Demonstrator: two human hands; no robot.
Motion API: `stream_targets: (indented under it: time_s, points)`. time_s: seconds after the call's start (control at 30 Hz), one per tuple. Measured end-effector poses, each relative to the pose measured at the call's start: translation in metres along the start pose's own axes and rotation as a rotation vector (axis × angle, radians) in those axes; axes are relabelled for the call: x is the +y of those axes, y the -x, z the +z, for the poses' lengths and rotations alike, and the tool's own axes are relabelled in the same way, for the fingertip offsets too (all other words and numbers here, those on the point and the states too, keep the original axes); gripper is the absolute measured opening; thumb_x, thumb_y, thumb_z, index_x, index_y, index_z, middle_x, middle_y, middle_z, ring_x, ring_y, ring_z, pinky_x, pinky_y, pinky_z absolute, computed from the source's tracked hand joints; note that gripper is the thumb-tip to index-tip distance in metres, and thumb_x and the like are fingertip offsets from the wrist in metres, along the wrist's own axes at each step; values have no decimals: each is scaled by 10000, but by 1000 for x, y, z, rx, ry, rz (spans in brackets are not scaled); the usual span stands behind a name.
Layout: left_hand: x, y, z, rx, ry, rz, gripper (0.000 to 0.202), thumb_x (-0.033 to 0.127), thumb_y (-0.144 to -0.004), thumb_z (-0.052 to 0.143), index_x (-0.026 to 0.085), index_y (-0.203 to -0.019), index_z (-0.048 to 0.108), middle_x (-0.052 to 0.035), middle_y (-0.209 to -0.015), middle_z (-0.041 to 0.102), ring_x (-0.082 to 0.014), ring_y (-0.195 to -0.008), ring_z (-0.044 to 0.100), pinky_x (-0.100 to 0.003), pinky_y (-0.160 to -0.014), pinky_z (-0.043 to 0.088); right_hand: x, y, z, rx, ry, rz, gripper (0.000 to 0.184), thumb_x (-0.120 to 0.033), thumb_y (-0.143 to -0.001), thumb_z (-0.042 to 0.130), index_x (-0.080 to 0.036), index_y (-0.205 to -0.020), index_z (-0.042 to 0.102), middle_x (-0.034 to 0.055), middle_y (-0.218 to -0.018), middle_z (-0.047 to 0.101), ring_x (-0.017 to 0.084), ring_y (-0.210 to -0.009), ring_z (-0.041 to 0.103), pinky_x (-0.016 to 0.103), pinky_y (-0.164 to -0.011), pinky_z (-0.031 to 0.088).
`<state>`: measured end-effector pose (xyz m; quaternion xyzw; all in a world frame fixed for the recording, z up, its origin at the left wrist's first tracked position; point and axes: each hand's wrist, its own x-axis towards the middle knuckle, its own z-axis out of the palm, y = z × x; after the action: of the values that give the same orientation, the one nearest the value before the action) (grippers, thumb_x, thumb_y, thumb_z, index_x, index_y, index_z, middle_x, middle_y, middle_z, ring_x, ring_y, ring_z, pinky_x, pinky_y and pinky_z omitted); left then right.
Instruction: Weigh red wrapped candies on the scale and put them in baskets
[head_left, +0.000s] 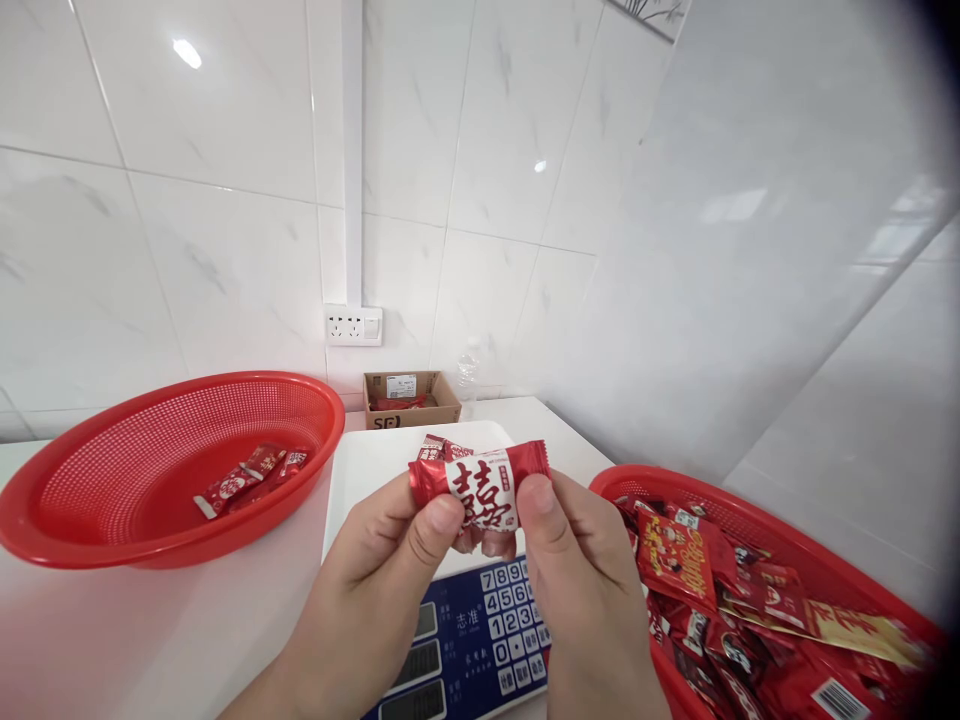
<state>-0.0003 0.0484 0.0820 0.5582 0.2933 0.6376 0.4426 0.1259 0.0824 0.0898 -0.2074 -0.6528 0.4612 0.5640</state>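
A small red candy packet (480,487) with a white label and red characters is held up over the electronic scale (367,475). My left hand (375,590) pinches its left end between thumb and fingers. My right hand (589,590) pinches its right end the same way. Another red packet (442,448) lies on the scale's white platform behind the held one. The scale's blue keypad (506,625) shows between my wrists.
A red mesh basket (97,500) on the left holds a few red packets (247,475). A second red basket (862,590) on the right is piled with several red packets. A small cardboard box (409,398) and a clear bottle (467,375) stand by the tiled wall.
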Motion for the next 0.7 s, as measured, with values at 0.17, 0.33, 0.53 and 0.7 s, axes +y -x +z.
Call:
stream_targets:
  time_s: [0.17,0.33,0.53,0.7]
  points:
    - [-3,-1,-2,-16,115,-9,307,445,-927,557,215,-778,695,-31,-821,651,-176,-837,558,-289,-749,467,4,0,-1,-61,-134,50,491,-575,-932,511,-172,-727,704,38,-597,601,142,-543,532,259,-497,390]
    - [-4,-5,-2,-111,283,-10,289,409,-927,575,206,-756,691,-2,-695,584,-141,-706,558,-268,-692,468,5,-1,-1,-123,-219,52,495,-570,-932,519,-178,-673,678,19,-548,574,126,-487,524,248,-464,365]
    - [-7,-5,-4,-187,450,-32,301,380,-935,571,181,-739,682,-20,-708,612,-137,-699,574,-237,-620,442,8,-1,-1,-188,-285,32,509,-546,-950,504,-186,-603,597,2,-498,546,119,-455,514,242,-442,330]
    - [-10,-3,-6,-195,495,-82,331,407,-927,579,169,-708,650,-23,-690,624,-147,-691,598,-257,-634,454,11,0,-2,-174,-299,58,520,-555,-940,518,-184,-580,561,2,-498,551,107,-440,493,236,-432,328]
